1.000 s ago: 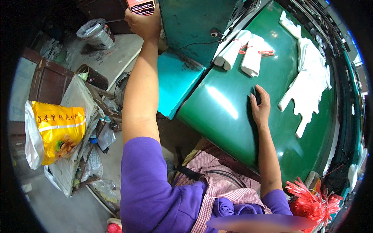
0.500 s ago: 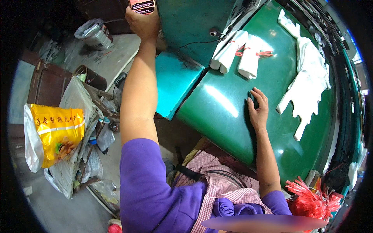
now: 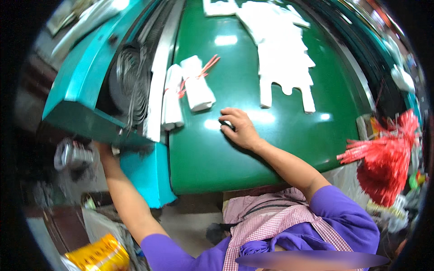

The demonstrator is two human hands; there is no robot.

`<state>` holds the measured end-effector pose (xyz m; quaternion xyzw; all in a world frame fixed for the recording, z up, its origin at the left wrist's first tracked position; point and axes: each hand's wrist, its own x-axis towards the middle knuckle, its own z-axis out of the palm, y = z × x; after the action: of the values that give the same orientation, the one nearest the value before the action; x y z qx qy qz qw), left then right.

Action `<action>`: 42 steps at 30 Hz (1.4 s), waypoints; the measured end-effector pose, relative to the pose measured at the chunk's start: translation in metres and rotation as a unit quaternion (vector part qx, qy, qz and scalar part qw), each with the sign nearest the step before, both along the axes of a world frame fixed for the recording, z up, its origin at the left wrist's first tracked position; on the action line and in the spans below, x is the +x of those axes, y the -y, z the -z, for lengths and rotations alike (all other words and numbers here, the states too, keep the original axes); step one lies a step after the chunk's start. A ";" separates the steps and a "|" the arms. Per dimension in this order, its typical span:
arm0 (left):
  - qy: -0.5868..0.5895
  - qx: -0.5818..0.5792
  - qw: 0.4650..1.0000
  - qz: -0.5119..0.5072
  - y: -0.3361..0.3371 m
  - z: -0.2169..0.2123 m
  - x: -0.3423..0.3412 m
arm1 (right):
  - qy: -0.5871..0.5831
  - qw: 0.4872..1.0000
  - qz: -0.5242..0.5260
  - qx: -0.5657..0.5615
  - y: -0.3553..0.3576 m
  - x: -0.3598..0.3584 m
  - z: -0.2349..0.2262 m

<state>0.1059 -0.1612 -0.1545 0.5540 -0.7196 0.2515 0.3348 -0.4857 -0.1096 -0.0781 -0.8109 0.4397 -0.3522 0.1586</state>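
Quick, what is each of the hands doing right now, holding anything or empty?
Left hand: reaching down past the teal machine's edge beside a blurred grey object; grip cannot be told.
Right hand: open, palm down on the green table, holding nothing.

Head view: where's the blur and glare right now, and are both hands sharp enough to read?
Head view: the right hand is sharp, flat on the green table; the left hand and the silvery thing beside it are motion-smeared in shadow, so its grip is unreadable. Lamp glare spots the table near the white bags. Fisheye bends the table edges; the rim is dark.
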 end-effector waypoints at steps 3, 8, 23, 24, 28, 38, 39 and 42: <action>-0.267 0.082 0.960 0.009 -0.046 0.041 0.126 | 0.042 0.998 -0.045 -0.008 -0.005 0.029 -0.004; -0.410 0.002 0.912 0.001 -0.039 0.016 0.120 | 0.074 0.996 -0.038 -0.011 -0.005 0.025 -0.008; -0.213 -0.148 0.965 0.032 -0.208 -0.233 -0.335 | -0.235 0.957 0.171 -0.015 0.077 -0.164 -0.031; -0.219 -0.078 0.955 0.186 -0.207 -0.226 -0.370 | -0.247 0.959 0.140 -0.018 0.068 -0.168 -0.033; -0.048 0.189 0.929 0.314 -0.192 -0.175 -0.463 | -0.202 0.978 0.011 -0.046 -0.018 -0.170 -0.030; 0.090 0.337 0.863 0.365 -0.195 -0.119 -0.487 | -0.246 0.963 -0.102 0.045 -0.158 -0.263 -0.054; 0.085 0.337 0.854 0.387 -0.190 -0.120 -0.491 | -0.271 0.957 -0.102 0.031 -0.159 -0.267 -0.047; -0.022 0.379 0.812 0.444 -0.163 -0.127 -0.513 | -0.178 0.976 -0.111 0.058 -0.154 -0.279 -0.037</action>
<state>-0.4068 0.0018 -0.0272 0.2627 -0.9180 -0.2294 0.1886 -0.7652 0.0446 -0.0415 -0.8937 0.3878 -0.1564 0.1626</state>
